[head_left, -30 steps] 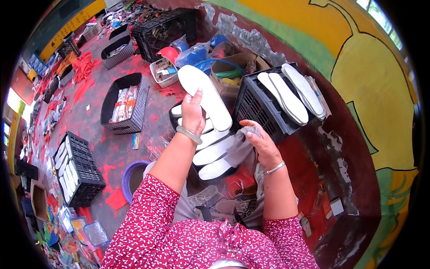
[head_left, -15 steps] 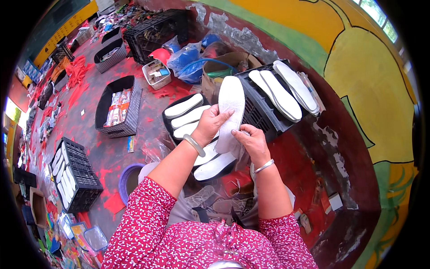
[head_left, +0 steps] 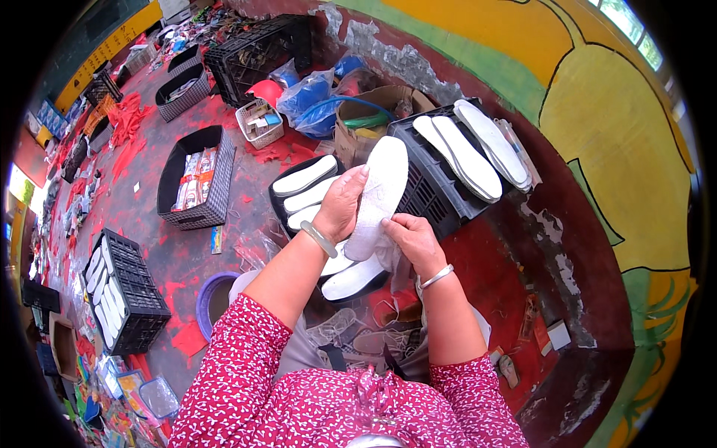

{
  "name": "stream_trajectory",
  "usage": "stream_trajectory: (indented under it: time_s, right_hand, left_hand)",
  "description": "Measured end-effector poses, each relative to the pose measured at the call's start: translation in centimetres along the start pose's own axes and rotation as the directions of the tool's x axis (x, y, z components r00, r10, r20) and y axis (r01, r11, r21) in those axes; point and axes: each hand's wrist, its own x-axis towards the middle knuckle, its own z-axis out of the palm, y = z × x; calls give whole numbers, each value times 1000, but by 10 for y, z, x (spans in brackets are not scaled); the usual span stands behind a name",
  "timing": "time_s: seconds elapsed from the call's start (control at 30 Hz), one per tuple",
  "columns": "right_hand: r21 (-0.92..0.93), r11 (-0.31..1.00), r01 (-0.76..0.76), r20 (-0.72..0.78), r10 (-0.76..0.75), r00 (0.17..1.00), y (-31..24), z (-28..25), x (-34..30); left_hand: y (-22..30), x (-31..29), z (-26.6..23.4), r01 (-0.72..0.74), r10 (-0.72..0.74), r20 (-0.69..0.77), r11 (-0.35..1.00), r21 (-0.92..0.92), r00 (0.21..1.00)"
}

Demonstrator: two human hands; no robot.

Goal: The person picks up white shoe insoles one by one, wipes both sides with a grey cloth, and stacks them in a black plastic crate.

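Both hands raised over the lap, sharing one white insole (head_left: 379, 196). Left hand (head_left: 340, 203) wraps its middle, fingers (head_left: 357, 179) across the face; right hand (head_left: 412, 240) pinches the lower end. Just beyond the fingers, a black crate (head_left: 437, 196) with more white insoles lying across its top. Under the hands, a black tray (head_left: 278, 196) of insoles. Well off to the left of the fingers, a black basket (head_left: 213, 196) and a slatted crate (head_left: 138, 295) on the red-stained floor (head_left: 160, 246).

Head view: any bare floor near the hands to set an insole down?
Bare grey floor lies between the black basket of packets and the tray of white insoles. Another dark red patch sits right of the black crate, toward the painted wall. Crowded: under both hands around the held insole, and the lap.
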Motion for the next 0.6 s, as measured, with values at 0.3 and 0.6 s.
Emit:
stream_trajectory:
  time_s: [0.3,0.6]
  right_hand:
    - [26,999,-24,-1,24,1000,-3,3,0]
    - [286,943,-172,120,142,983,-11,-4,-4]
  left_hand:
    - [-4,1,3,-75,75,7,992,98,997]
    - [7,-7,10,177,-182,184,983,42,966]
